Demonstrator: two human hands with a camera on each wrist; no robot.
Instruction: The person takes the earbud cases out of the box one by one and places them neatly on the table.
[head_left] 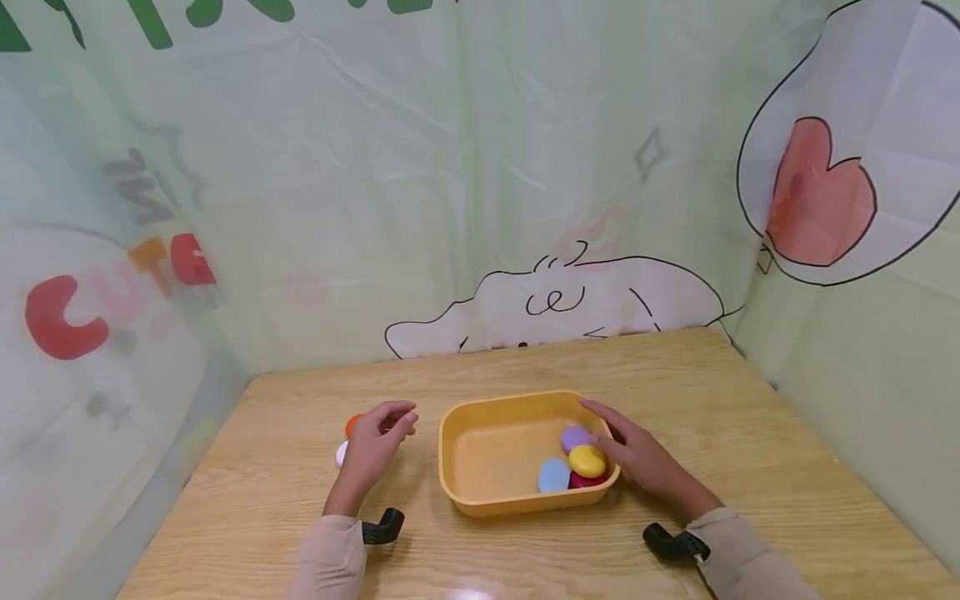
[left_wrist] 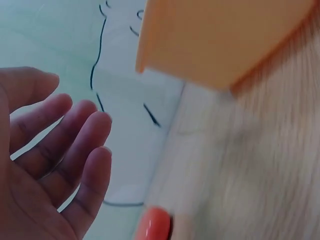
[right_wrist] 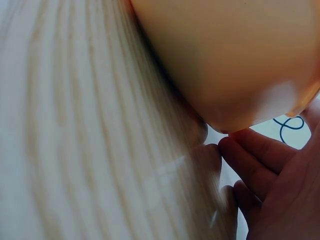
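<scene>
A yellow-orange plastic tray (head_left: pixel 480 505) stands on the table. Inside its right end lie smooth rounded pieces: lilac (head_left: pixel 574 438), yellow (head_left: pixel 587 461), light blue (head_left: pixel 554 476) and dark red (head_left: pixel 585 481). My right hand (head_left: pixel 645 458) holds the tray's right side, thumb over the rim beside the yellow piece; in the right wrist view its fingers (right_wrist: pixel 255 165) lie along the outer wall. Left of the tray, my left hand (head_left: pixel 372 446) hovers empty with loosely bent fingers (left_wrist: pixel 65 135). Partly hidden behind it are an orange-red piece (head_left: pixel 352 424) and a white piece (head_left: pixel 342 453).
The wooden table (head_left: pixel 757 467) meets a printed cloth backdrop (head_left: pixel 337 208) at the back and both sides. Black wrist mounts (head_left: pixel 384 527) sit at both sleeves.
</scene>
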